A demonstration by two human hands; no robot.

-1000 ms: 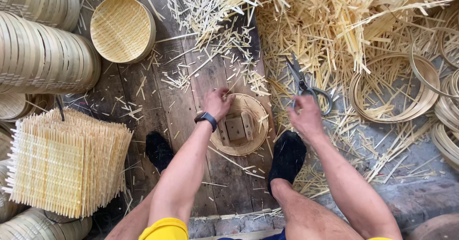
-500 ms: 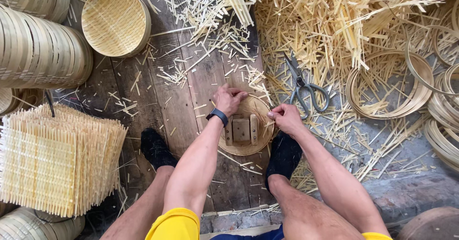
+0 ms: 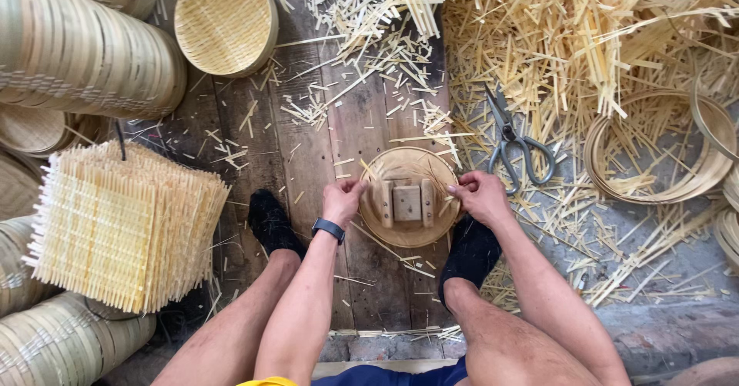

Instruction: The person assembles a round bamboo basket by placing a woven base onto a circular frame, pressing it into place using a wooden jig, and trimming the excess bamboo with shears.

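A round bamboo steamer piece [image 3: 407,166] with small wooden blocks [image 3: 406,202] at its centre lies on the wooden board between my feet. My left hand [image 3: 342,199], with a dark watch on the wrist, grips its left rim. My right hand [image 3: 479,195] grips its right rim. Grey scissors [image 3: 512,141] lie on the ground just above my right hand, apart from it.
A stack of square woven bamboo mats [image 3: 115,224] sits at left. Stacked round steamer rings [image 3: 69,47] lie upper left, beside a woven round lid [image 3: 223,20]. Loose bamboo strips [image 3: 585,40] and hoops [image 3: 662,155] cover the right side.
My right hand left the scissors on the ground and moved left to the round piece. Both hands now hold its rim; the view has shifted slightly.
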